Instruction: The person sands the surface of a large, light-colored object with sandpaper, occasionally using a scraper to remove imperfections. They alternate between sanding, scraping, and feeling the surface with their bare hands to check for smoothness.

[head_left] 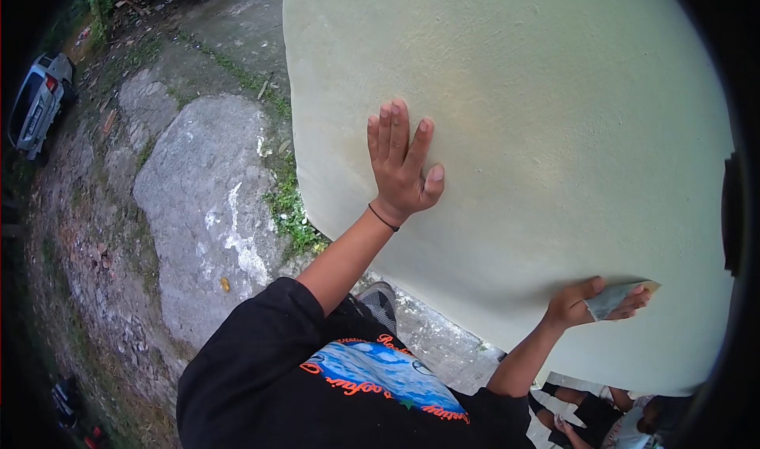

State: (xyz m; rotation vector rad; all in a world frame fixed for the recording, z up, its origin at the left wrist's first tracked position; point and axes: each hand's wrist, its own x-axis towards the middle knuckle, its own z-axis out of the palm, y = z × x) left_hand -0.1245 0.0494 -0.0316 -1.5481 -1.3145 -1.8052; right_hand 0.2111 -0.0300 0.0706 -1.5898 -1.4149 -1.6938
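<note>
My left hand (402, 160) lies with its fingers spread on the pale green wall (507, 77), a thin dark band around its wrist. Lower right, my right hand (598, 305) has a bent grey-green sheet (621, 297), which looks like sandpaper, wrapped across its fingers and against the same wall. One corner of the sheet shows a tan side. Faint yellowish patches and small rough marks are on the wall between and above the hands.
A seated person (606, 421) is at the lower right, beyond the wall's edge. Rough concrete ground (206, 188) with weeds (294, 211) runs along the wall's left side. A silver car (39, 104) stands far left, and part of another vehicle shows at the top. My shoe (378, 298) is below.
</note>
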